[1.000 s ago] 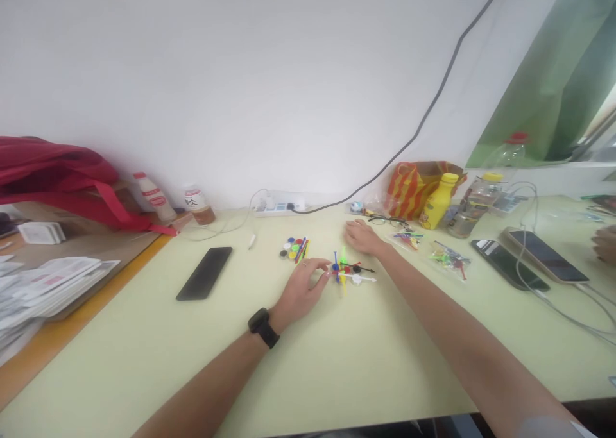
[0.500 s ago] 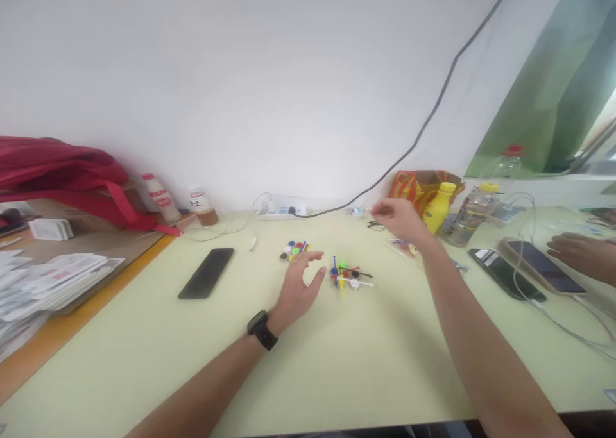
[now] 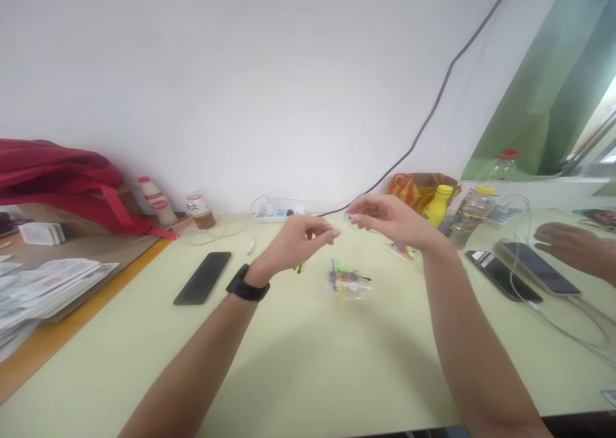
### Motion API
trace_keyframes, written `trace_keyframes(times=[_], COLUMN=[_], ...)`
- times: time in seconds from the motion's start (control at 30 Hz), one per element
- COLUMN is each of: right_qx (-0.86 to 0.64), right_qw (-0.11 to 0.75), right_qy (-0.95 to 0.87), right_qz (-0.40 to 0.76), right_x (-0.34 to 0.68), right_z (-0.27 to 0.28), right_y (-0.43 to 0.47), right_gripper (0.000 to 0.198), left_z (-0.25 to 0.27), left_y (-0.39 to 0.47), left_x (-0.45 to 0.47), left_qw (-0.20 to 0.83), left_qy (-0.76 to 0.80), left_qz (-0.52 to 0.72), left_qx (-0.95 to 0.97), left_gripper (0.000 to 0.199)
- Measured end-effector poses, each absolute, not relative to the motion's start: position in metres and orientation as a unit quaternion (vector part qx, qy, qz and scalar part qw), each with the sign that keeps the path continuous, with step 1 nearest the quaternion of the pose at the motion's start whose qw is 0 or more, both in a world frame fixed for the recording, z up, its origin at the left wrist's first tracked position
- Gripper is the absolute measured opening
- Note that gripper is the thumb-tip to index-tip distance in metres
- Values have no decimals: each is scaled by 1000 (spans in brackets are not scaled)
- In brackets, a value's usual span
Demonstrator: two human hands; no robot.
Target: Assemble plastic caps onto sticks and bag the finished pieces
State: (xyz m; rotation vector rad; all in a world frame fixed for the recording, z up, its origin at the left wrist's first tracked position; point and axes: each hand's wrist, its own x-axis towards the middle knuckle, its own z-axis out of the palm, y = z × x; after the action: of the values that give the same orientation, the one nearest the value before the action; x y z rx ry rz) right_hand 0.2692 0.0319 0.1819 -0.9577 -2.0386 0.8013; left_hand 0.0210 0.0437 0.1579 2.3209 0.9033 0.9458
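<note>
My left hand (image 3: 305, 240), a black watch (image 3: 248, 284) on its wrist, is raised over the table with thumb and fingertips drawn together. Facing it, my right hand (image 3: 387, 220) hovers with curled fingers and the thumb close beneath them. Whatever either pinch holds is too small or blurred to make out. Below and between them lies a cluster of small coloured plastic arrow spinners (image 3: 353, 285), blurred. A second group of coloured plastic pieces (image 3: 299, 269) is mostly hidden behind my left hand.
A black phone (image 3: 202, 279) lies left; two phones with cables lie right, beside another person's hand (image 3: 572, 249). Bottles, including a yellow bottle (image 3: 437, 206), and a power strip (image 3: 279, 210) line the wall. Paper stacks (image 3: 62, 284) and a red bag (image 3: 62, 175) occupy the left.
My left hand has risen from the table and its fingers have closed together. My right hand has moved left, towards it. The view has shifted slightly.
</note>
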Motion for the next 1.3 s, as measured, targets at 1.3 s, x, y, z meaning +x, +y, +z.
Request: trace_keyframes(times=[1.3], right_qx=[-363], right_qw=[356], right_qy=[-793], right_qz=[334], right_x=[272], right_z=[158], right_y=[56], right_gripper=[53], left_z=[151], left_y=[88], left_x=[-33], left_qw=[347], left_qy=[350], left_qz=[485], left_qx=[722], left_gripper=[28])
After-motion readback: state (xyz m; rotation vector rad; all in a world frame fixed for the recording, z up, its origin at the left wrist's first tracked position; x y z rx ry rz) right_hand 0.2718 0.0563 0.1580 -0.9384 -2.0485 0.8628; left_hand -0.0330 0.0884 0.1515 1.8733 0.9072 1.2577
